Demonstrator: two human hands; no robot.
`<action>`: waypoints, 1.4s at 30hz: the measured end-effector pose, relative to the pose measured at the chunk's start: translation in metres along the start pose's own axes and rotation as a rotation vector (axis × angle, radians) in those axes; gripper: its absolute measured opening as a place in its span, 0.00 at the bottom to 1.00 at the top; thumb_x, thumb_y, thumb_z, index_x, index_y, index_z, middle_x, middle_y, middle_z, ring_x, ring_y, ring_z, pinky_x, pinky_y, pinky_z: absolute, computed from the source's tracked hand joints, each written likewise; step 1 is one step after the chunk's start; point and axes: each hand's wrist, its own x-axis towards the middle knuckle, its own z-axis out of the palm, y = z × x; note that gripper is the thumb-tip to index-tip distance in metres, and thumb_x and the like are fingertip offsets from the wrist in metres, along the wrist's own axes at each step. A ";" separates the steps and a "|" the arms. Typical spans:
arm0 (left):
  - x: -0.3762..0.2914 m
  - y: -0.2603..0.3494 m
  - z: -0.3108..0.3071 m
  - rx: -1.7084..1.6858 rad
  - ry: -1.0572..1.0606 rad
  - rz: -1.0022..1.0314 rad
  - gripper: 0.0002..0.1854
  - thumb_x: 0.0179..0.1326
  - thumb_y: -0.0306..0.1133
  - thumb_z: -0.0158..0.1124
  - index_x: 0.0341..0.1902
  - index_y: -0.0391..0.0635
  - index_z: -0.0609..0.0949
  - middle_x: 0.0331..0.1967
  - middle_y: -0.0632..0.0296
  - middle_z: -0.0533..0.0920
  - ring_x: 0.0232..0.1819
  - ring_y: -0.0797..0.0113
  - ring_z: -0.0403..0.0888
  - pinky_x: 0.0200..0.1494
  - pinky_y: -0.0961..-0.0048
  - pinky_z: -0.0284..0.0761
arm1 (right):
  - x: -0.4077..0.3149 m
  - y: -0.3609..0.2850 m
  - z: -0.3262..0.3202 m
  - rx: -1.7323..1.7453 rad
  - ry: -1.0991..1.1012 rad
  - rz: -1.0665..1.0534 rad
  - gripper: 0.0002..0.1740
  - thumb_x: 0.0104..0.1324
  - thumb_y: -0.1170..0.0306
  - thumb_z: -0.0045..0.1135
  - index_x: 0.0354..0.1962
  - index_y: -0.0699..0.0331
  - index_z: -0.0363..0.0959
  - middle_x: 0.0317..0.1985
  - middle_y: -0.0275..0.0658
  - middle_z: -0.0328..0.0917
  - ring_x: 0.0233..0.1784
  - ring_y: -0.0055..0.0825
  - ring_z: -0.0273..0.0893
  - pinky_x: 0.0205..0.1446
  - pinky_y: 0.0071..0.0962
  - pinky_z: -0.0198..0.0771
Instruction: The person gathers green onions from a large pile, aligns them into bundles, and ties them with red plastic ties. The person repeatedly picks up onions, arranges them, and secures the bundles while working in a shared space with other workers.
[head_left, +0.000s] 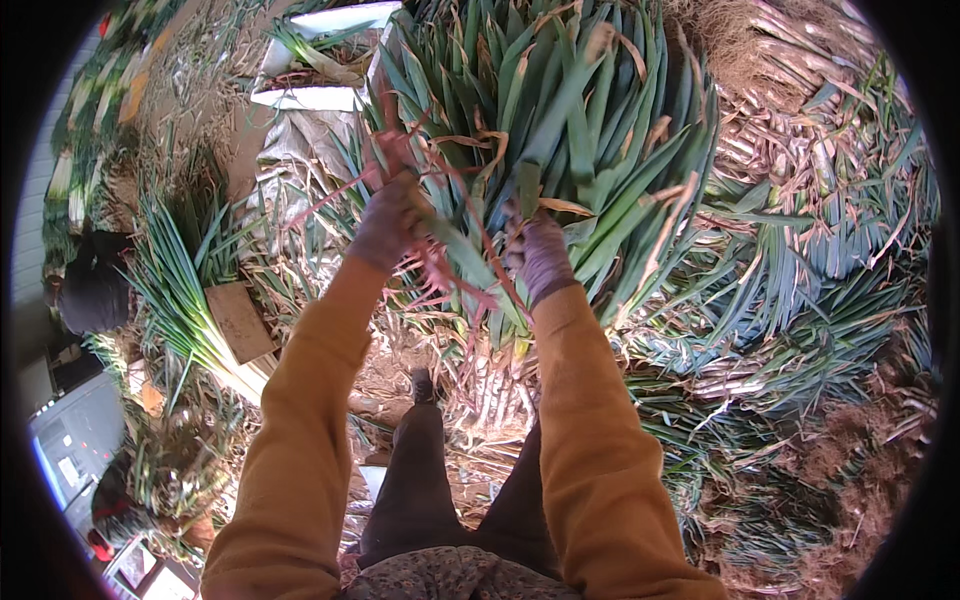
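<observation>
A large bunch of green onions, with broad green leaves and some dried tips, spreads out before me. My left hand, in a light purple glove, is closed around reddish-pink twine at the bunch's left side; the strands hang blurred across the leaves. My right hand, gloved alike, has its fingers curled among the leaves near the middle of the bunch. Part of its grip is hidden by leaves, so what it holds does not show clearly. Pale stalks of the bunch show below, between my forearms.
A white foam box with onions stands at the upper left. Trimmed onions lie at left by a brown board. Heaps of green onions with roots fill the right. Parts of people in dark clothes are at far left.
</observation>
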 end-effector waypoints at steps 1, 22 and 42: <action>-0.017 0.014 -0.018 0.027 -0.098 0.016 0.09 0.57 0.41 0.55 0.37 0.51 0.74 0.18 0.70 0.66 0.17 0.76 0.63 0.17 0.80 0.61 | -0.010 0.007 0.003 -0.191 -0.050 -0.058 0.07 0.60 0.66 0.53 0.34 0.58 0.72 0.14 0.23 0.60 0.12 0.11 0.52 0.12 0.12 0.43; -0.260 0.178 -0.147 0.781 0.069 0.649 0.19 0.56 0.35 0.54 0.52 0.46 0.69 0.32 0.69 0.72 0.31 0.76 0.70 0.33 0.80 0.71 | -0.013 0.106 -0.345 0.739 0.593 -0.323 0.04 0.60 0.67 0.52 0.30 0.56 0.69 0.20 0.28 0.67 0.18 0.21 0.64 0.18 0.22 0.62; -0.121 -0.290 0.152 0.836 -0.088 -0.296 0.25 0.58 0.36 0.58 0.58 0.47 0.65 0.36 0.70 0.73 0.22 0.80 0.67 0.21 0.83 0.64 | -0.084 0.068 -0.228 0.478 0.285 -0.436 0.18 0.63 0.63 0.49 0.49 0.62 0.66 0.35 0.30 0.73 0.36 0.17 0.68 0.40 0.15 0.66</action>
